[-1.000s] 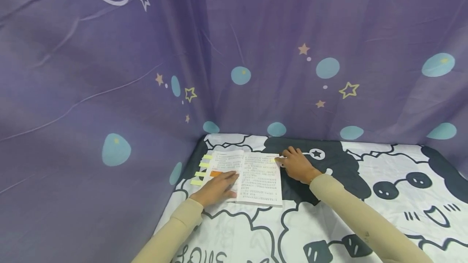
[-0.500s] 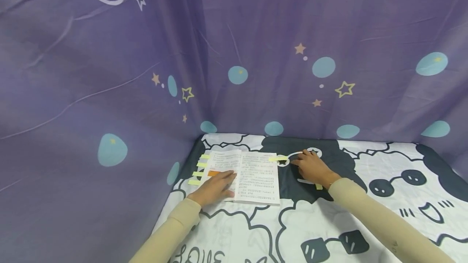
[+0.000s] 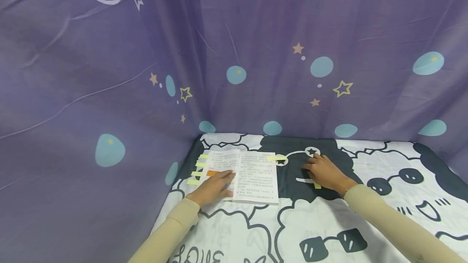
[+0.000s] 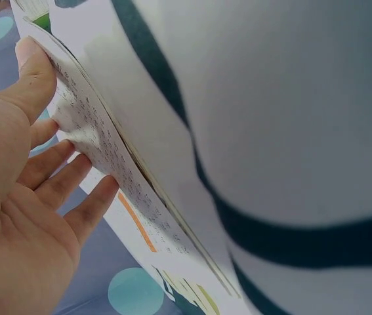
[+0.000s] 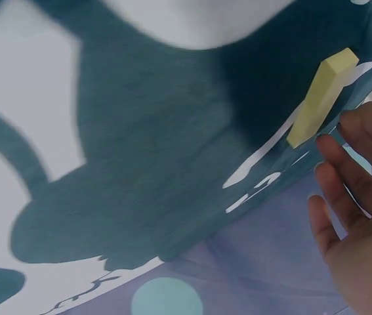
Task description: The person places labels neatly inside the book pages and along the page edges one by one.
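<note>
An open book [image 3: 245, 175] lies on the patterned sheet [image 3: 329, 222], near its back left corner, where the hanging cloth [image 3: 234, 51] stands behind and to the left. The left hand [image 3: 213, 188] rests on the book's left page. Sticky tabs [image 3: 197, 171] jut from the book's left edge; one tab [image 3: 276, 158] juts from its right. The right hand [image 3: 325, 171] lies on the sheet right of the book, over a pad of sticky notes [image 5: 321, 96].
</note>
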`<state>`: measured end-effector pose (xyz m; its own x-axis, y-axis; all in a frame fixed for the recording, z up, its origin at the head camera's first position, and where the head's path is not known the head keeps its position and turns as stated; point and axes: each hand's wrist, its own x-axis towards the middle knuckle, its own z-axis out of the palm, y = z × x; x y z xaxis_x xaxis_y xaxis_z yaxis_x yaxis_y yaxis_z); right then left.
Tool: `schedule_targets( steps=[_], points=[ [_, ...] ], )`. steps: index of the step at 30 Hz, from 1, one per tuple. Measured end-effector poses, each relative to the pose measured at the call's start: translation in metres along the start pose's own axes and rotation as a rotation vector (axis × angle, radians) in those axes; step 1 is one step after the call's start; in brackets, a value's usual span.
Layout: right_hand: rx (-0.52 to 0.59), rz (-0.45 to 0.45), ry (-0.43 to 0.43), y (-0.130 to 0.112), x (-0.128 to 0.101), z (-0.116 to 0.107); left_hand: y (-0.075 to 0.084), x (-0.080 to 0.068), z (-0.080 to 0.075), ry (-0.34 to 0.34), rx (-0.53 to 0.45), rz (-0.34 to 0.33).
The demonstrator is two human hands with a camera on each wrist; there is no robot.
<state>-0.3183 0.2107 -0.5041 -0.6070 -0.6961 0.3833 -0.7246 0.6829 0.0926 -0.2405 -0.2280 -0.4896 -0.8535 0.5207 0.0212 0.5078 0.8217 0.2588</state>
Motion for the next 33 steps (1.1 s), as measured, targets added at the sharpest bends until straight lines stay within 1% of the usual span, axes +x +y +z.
schedule_targets(
  steps=[5, 7, 11, 15, 18, 20, 25, 27, 33],
  points=[
    [0.022, 0.008, -0.005, 0.003, -0.012, -0.006, 0.000, 0.000, -0.001, 0.000, 0.006, 0.012],
    [0.028, -0.002, -0.001, 0.004, -0.016, -0.008, 0.000, 0.000, -0.001, -0.003, 0.004, 0.010],
    [0.045, -0.052, 0.043, 0.007, -0.021, -0.010, 0.000, 0.000, -0.002, -0.004, 0.006, 0.000],
    [0.097, -0.101, 0.080, 0.010, -0.025, -0.010, 0.000, 0.000, 0.000, -0.004, 0.017, -0.002],
    [0.146, -0.107, 0.064, 0.010, -0.029, -0.011, -0.001, 0.000, 0.001, -0.008, 0.010, -0.005],
    [0.169, -0.097, 0.039, 0.010, -0.031, -0.012, -0.002, 0.000, 0.001, -0.011, 0.005, -0.009],
    [0.174, -0.050, -0.039, 0.010, -0.033, -0.016, -0.003, 0.000, 0.003, -0.007, 0.016, -0.002],
    [0.173, -0.044, -0.056, 0.010, -0.034, -0.017, -0.004, 0.000, 0.003, -0.003, 0.017, 0.003],
    [0.201, -0.104, -0.033, 0.011, -0.034, -0.020, -0.003, 0.000, 0.002, -0.003, 0.012, 0.000]
  ],
)
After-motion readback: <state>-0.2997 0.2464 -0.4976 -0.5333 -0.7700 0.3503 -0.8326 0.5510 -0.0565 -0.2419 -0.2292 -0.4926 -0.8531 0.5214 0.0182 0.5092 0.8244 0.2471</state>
